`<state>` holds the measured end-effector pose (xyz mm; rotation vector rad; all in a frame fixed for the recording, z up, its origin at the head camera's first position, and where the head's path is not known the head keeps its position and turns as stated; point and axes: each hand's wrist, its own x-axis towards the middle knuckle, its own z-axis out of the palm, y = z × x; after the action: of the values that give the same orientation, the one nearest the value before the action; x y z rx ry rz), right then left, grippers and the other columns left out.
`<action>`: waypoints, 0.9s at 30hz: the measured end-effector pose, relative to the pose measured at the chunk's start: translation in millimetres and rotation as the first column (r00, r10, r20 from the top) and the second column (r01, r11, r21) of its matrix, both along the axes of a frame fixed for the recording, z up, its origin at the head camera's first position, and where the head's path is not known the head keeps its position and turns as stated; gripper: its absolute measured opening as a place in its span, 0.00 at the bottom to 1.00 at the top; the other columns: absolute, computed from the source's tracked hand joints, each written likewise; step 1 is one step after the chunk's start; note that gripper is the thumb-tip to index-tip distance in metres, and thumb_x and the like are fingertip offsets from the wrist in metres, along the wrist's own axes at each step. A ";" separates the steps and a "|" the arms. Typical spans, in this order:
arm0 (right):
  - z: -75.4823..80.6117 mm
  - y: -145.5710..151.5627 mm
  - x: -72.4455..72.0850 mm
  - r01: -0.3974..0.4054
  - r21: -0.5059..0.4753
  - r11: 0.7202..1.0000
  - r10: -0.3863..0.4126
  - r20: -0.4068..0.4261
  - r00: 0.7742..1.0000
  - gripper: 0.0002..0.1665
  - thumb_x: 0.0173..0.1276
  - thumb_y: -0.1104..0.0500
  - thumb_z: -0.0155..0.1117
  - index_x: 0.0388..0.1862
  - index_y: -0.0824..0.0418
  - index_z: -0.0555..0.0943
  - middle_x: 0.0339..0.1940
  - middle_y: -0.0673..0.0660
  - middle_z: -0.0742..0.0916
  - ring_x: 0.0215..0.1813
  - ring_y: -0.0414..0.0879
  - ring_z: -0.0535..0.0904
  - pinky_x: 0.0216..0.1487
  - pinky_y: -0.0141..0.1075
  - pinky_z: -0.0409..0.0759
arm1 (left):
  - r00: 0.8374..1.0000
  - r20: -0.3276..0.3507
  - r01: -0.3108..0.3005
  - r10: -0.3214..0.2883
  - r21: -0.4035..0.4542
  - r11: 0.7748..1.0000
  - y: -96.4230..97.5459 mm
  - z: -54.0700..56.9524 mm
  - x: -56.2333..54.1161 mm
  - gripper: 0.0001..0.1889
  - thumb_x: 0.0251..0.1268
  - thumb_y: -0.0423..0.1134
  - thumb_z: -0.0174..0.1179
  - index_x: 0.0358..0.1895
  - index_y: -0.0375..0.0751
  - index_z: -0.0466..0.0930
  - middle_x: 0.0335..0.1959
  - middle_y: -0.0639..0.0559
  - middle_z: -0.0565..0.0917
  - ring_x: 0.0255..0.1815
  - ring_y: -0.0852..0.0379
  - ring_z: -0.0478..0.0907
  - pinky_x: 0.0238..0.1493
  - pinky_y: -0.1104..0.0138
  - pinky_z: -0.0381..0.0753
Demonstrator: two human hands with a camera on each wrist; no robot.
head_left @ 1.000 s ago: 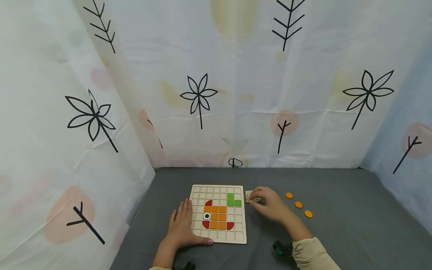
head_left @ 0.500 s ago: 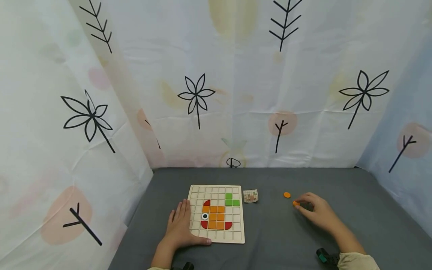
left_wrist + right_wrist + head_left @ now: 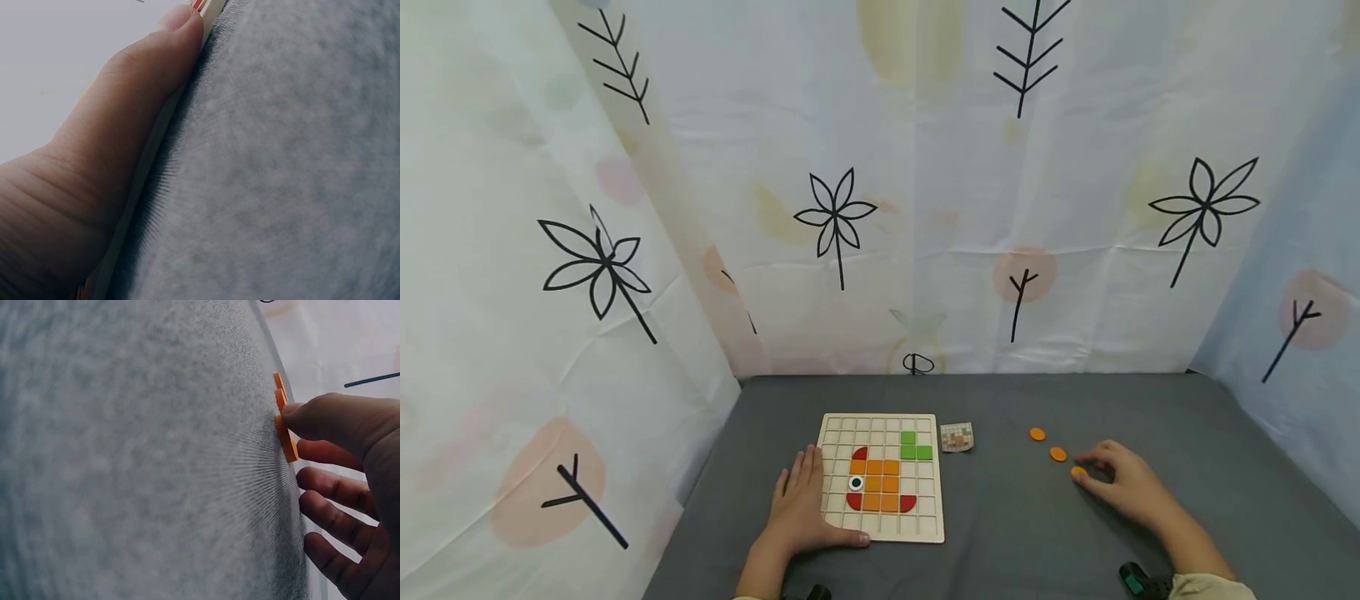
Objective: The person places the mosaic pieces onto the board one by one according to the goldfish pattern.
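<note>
The left hand (image 3: pixel 799 504) lies with straight fingers along the left edge of a wooden grid board (image 3: pixel 927 527). Its thumb (image 3: pixel 178 37) rests along the board's near edge in the left wrist view. Orange, red and green pieces and an eye piece (image 3: pixel 856 482) sit in the grid. To the right, the right hand (image 3: pixel 1126 485) has thumb and index finger at the nearest orange disc (image 3: pixel 1078 472). The right wrist view has the thumb touching that disc (image 3: pixel 287 440), the index fingertip by its other end, and the other fingers loosely bent.
Two more orange discs, a middle one (image 3: pixel 1057 454) and a far one (image 3: pixel 1037 434), lie in a diagonal row on the grey tabletop (image 3: pixel 1000 400). A small patterned card (image 3: pixel 957 437) lies beside the board. Printed curtains (image 3: pixel 917 208) stand behind and at both sides.
The right hand has gone from the card to the middle disc, then to the nearest one. The card is uncovered. The left hand stays at the board.
</note>
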<state>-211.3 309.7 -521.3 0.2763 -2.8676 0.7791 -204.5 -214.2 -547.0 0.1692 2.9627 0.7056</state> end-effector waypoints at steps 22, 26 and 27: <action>13.7 -26.0 -0.1 -0.132 -0.011 0.991 0.132 0.105 0.986 0.08 0.67 0.56 0.79 0.42 0.55 0.91 0.36 0.45 0.84 0.34 0.31 0.74 0.34 0.32 0.77 | 1.000 0.015 -0.007 0.006 0.030 1.000 -1.4 1.6 0.8 0.90 0.23 0.84 0.78 0.88 0.35 0.38 0.90 0.37 0.42 0.91 0.37 0.39 0.85 0.35 0.37; 19.3 -45.1 -4.6 -0.204 -0.035 0.978 0.205 0.044 0.978 0.07 0.67 0.57 0.79 0.43 0.55 0.91 0.35 0.44 0.83 0.34 0.31 0.73 0.34 0.32 0.76 | 1.000 0.014 -0.004 0.004 0.018 1.000 -1.3 0.2 -0.1 0.91 0.23 0.85 0.77 0.88 0.36 0.37 0.90 0.38 0.42 0.91 0.38 0.39 0.85 0.36 0.38; 20.8 -50.5 -6.3 -0.232 -0.038 0.972 0.233 0.026 0.972 0.07 0.68 0.57 0.79 0.43 0.55 0.91 0.35 0.44 0.83 0.34 0.32 0.73 0.33 0.32 0.75 | 1.000 0.018 -0.005 0.005 0.012 1.000 -1.1 -0.3 -0.3 0.91 0.23 0.85 0.77 0.88 0.37 0.37 0.90 0.39 0.41 0.91 0.38 0.38 0.86 0.37 0.37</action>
<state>-217.6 259.2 -500.5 0.6099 -2.8802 0.8782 -204.9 -215.3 -547.3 0.1553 2.9439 0.7219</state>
